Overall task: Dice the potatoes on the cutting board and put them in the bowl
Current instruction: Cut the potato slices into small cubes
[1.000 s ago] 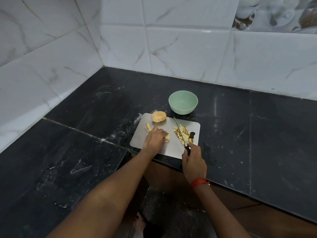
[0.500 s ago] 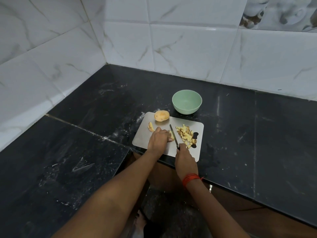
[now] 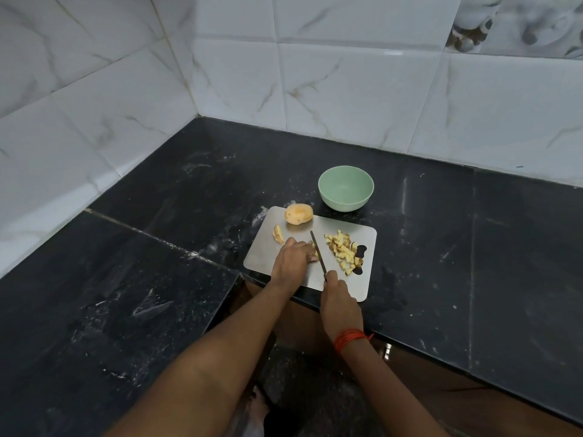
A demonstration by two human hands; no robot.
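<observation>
We are looking down at the black speckled stone countertop (image 3: 189, 200), and the grey rectangular cutting board (image 3: 268, 258) is lying at its near edge. Our left hand (image 3: 291, 258) is pressing down near the middle of the board. Its fingers are bunched together and curled over a pale half-cut potato piece (image 3: 314, 251), and only a sliver of that piece is showing, at the hand's 3 o'clock side. Our right hand (image 3: 339, 298) is sitting at the board's 6 o'clock edge, fingers wrapping tight round the handle of the slim dark-bladed kitchen knife (image 3: 318, 252), and the handle itself is hiding inside the fist. The blade is running from the fist toward 11 o'clock, lying right against the left fingertips and the piece. Whether the edge is biting into the potato or only touching it, we cannot tell. At 3 o'clock on the board the heap of pale yellow diced potato cubes (image 3: 342, 250) is sitting, partly covering the board's dark handle cut-out. At the board's 11 o'clock corner the whole round unpeeled potato (image 3: 298, 214) is resting, and at 10 o'clock a small curved potato slice (image 3: 278, 234) is lying just beside our left knuckles. The round mint-green bowl (image 3: 346, 188) is standing on the counter just beyond the board's far edge, at 1 o'clock. An orange thread band (image 3: 350, 337) is circling our right wrist, and white marble-veined wall tiles (image 3: 347, 89) are rising behind the counter.
</observation>
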